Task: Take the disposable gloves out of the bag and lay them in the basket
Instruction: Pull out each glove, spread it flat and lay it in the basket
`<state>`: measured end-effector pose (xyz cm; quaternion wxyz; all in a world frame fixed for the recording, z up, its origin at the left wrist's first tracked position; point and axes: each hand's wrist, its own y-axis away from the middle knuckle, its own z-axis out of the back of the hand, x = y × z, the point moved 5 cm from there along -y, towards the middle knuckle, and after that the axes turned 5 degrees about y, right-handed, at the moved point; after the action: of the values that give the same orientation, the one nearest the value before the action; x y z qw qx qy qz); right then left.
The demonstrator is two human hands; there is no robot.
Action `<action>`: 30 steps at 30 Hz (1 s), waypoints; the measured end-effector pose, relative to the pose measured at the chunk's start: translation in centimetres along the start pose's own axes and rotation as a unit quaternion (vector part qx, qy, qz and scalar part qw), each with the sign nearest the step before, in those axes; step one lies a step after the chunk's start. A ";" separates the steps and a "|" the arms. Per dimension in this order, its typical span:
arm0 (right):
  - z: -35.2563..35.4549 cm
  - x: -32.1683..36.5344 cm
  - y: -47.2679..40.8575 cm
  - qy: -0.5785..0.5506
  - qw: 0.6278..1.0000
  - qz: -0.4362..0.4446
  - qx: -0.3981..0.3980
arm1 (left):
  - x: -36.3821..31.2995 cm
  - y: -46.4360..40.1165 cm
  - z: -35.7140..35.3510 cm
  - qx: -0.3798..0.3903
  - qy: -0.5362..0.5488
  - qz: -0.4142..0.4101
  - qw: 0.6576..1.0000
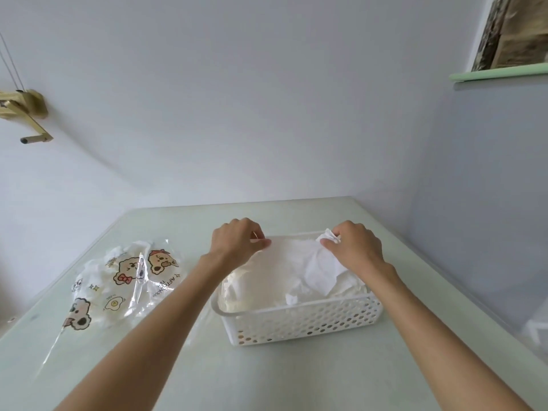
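Centrally on the pale green table [267,378] stands the basket [302,321] — white plastic, perforated walls, a loop handle on its left end. Both forearms reach forward over the table from the lower edge of the view, and both hands sit above the far half of the basket.

Left hand [237,241]: fingers curled, thumb and fingertips pinching a thin edge of translucent film at the basket's far left rim. The film is too sheer to tell for certain whether this is the same glove the other hand holds.

Right hand [353,247]: fingers curled, pinching a bunched white corner of a glove [323,268] near the far right rim. From that pinch the glove hangs down and to the left as a flat, semi-opaque sheet, its lower edge touching the pile beneath it.

Basket contents: a crumpled pile of gloves [267,289], translucent white, filling the interior up to about rim level. Single gloves within the pile cannot be counted.

Bag [124,283]: lies flat on the table to the left of the basket, apart from it and beside the left forearm. It is clear plastic printed with cartoon bears, a fried egg and small stars. White crumpled material shows through its upper part — most likely further gloves, though this cannot be confirmed.

A brass-coloured fixture [26,111] is mounted on the wall at the upper left.
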<state>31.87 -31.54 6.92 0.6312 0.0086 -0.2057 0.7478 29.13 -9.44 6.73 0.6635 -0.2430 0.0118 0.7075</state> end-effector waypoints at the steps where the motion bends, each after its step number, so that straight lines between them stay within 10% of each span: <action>1: 0.0 0.1 -0.1 0.021 1.000 0.007 -0.014 | 0.0 -0.1 -0.2 -0.007 0.005 0.000 1.000; 7: -0.4 0.6 -0.8 0.083 0.995 0.035 -0.041 | -2.8 2.7 2.5 -0.162 0.013 -0.143 0.976; 12: 0.6 2.5 1.5 -0.029 0.988 0.107 -0.106 | -1.9 5.7 -2.1 0.276 -0.055 -0.052 0.958; 14: -0.6 3.7 2.1 -0.038 0.986 0.161 -0.005 | -0.9 6.2 -3.4 0.324 -0.079 -0.039 0.942; 17: -3.2 2.8 2.3 0.106 0.967 0.144 0.183 | -0.7 5.7 -4.1 0.317 -0.107 -0.049 0.941; 22: -4.2 1.2 2.3 0.108 0.954 0.121 0.254 | -1.5 5.7 -4.3 0.310 -0.100 -0.055 0.944; 30: 2.0 6.0 5.3 0.023 0.978 0.198 0.061 | 7.0 11.7 7.9 0.142 -0.072 0.011 0.987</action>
<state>25.18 -27.12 8.79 0.4737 -0.0109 -0.1422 0.8691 15.50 -1.66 7.58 0.6828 -0.0950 0.0671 0.7213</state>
